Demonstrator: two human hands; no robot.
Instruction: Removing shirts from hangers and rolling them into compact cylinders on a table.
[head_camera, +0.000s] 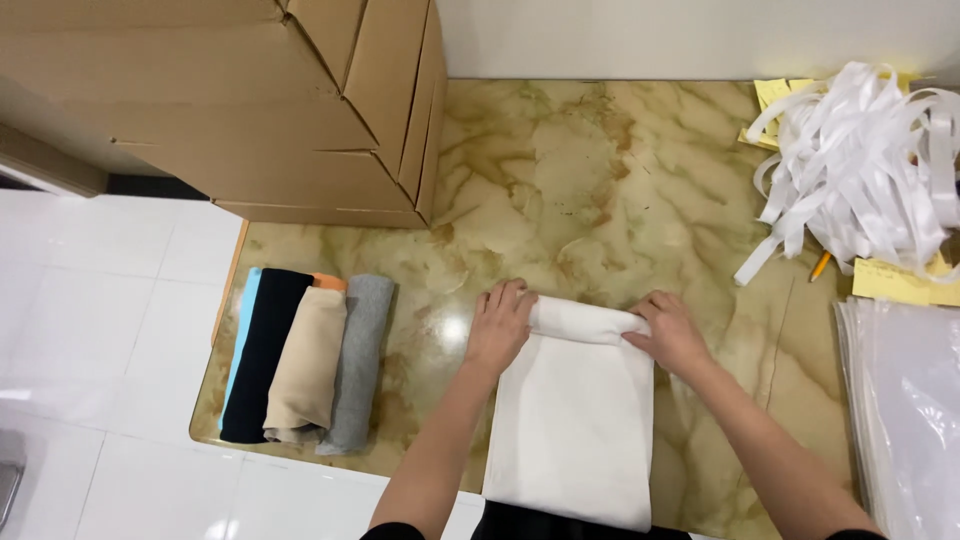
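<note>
Both grips (497, 328) (668, 335) rolling white cloth (575, 420)

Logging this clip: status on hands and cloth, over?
Left hand and right hand both gripping the rolled end of the white cloth. Rest lies flat on marble table. Nothing in the way.

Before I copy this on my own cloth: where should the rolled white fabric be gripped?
Grip the white fabric at the two ends of its rolled far edge, from above, as the left hand and right hand do: the roll is a long, soft tube lying crosswise.
</note>
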